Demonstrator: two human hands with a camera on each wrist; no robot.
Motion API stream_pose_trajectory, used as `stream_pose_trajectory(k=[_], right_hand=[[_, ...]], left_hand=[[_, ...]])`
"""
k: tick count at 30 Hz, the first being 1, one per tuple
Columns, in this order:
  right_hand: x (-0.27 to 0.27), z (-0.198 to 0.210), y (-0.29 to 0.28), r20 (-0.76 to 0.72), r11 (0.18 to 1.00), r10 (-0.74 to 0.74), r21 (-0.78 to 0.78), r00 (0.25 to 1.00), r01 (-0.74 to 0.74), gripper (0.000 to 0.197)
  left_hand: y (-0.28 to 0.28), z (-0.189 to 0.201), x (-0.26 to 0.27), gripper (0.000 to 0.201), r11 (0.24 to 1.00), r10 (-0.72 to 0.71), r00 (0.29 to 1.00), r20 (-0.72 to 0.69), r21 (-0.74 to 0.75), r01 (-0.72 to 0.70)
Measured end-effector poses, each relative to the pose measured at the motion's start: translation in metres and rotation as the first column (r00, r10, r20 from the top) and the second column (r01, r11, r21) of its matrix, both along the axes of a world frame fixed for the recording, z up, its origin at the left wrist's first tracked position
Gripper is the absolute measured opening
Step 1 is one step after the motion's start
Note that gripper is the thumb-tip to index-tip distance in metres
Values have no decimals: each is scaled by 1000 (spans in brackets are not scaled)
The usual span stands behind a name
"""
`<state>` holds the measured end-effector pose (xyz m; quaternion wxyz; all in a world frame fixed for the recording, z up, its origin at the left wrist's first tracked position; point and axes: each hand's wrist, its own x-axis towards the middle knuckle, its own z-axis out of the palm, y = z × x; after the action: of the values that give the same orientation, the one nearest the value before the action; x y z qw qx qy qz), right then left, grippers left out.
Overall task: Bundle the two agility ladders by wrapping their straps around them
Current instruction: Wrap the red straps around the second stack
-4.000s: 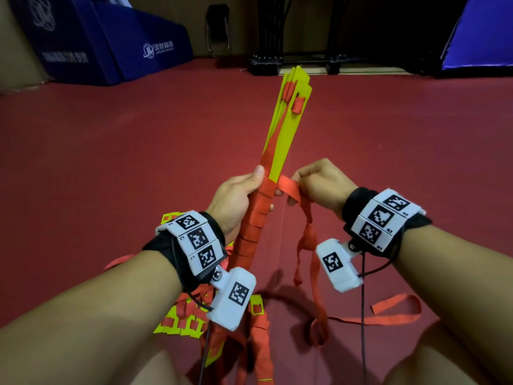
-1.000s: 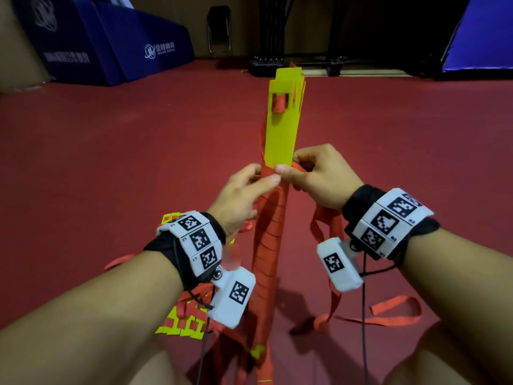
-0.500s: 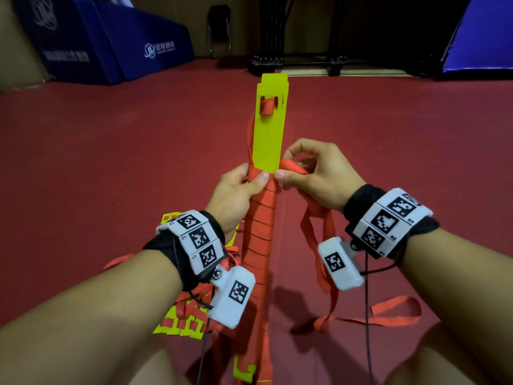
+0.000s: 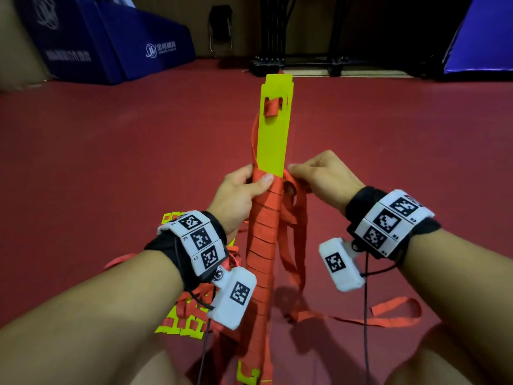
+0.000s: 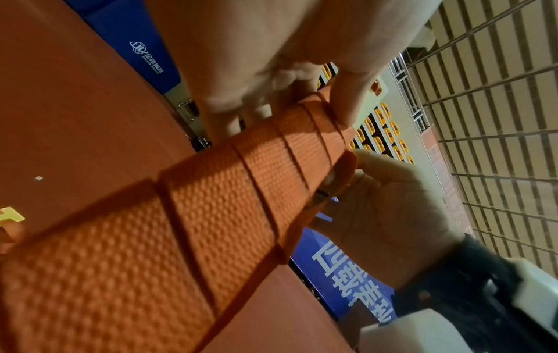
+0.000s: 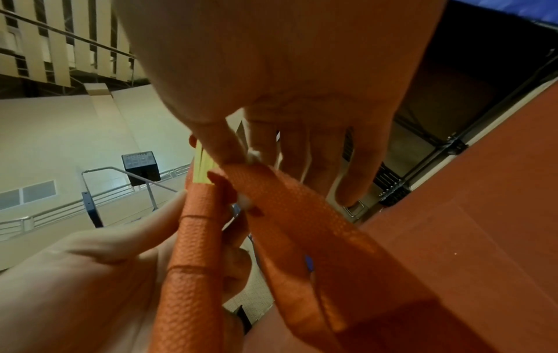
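A stack of yellow ladder rungs (image 4: 273, 134) points away from me, its near half bound in orange strap turns (image 4: 263, 245). My left hand (image 4: 244, 190) grips the bundle at the top of the wrapping, thumb across the front; the left wrist view shows the wrapped bundle (image 5: 211, 191) in that grip. My right hand (image 4: 319, 176) pinches the loose orange strap (image 4: 294, 212) right beside the bundle; the strap (image 6: 286, 215) runs from thumb and forefinger in the right wrist view. A second ladder (image 4: 183, 320), yellow rungs and orange straps, lies on the floor under my left forearm.
The red floor (image 4: 111, 162) stretches around. A loose strap tail (image 4: 388, 315) trails on it to the right. Blue padded barriers (image 4: 116, 48) stand at the far left, a blue panel (image 4: 483, 43) at far right, and a dark metal rack base (image 4: 299, 65) straight ahead.
The bundle has turned so its flat yellow face points at me. My right hand has carried the strap around the bundle, laying another turn; my left thumb has shifted up onto the newest turn.
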<state>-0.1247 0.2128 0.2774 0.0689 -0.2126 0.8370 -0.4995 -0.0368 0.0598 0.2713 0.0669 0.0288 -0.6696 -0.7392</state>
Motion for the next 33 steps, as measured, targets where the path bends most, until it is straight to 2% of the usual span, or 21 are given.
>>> stream_pose_trajectory(k=[4, 5, 9, 14, 22, 27, 33], right_hand=[[7, 8, 4, 15, 997, 30, -74, 999, -29, 23], [8, 9, 5, 39, 994, 59, -92, 998, -55, 17], [9, 9, 8, 51, 989, 130, -71, 990, -127, 16], [7, 5, 4, -112, 996, 61, 69, 992, -53, 18], [2, 0, 8, -72, 994, 107, 8, 992, -107, 16], [0, -1, 6, -205, 991, 41, 135, 978, -13, 15], [6, 2, 2, -250, 974, 48, 224, 967, 9, 20]], left_hand=[[-1, -2, -1, 13, 1000, -11, 1000, 15, -19, 11], [-2, -3, -1, 14, 1000, -12, 1000, 20, -16, 12], [-3, -3, 0, 19, 1000, -10, 999, 38, -17, 11], [1, 2, 2, 12, 1000, -15, 999, 45, 12, 14], [2, 4, 2, 16, 1000, -4, 999, 48, 10, 3], [3, 3, 2, 19, 998, -6, 999, 42, -58, 9], [1, 0, 0, 21, 993, 6, 1000, 30, -116, -2]])
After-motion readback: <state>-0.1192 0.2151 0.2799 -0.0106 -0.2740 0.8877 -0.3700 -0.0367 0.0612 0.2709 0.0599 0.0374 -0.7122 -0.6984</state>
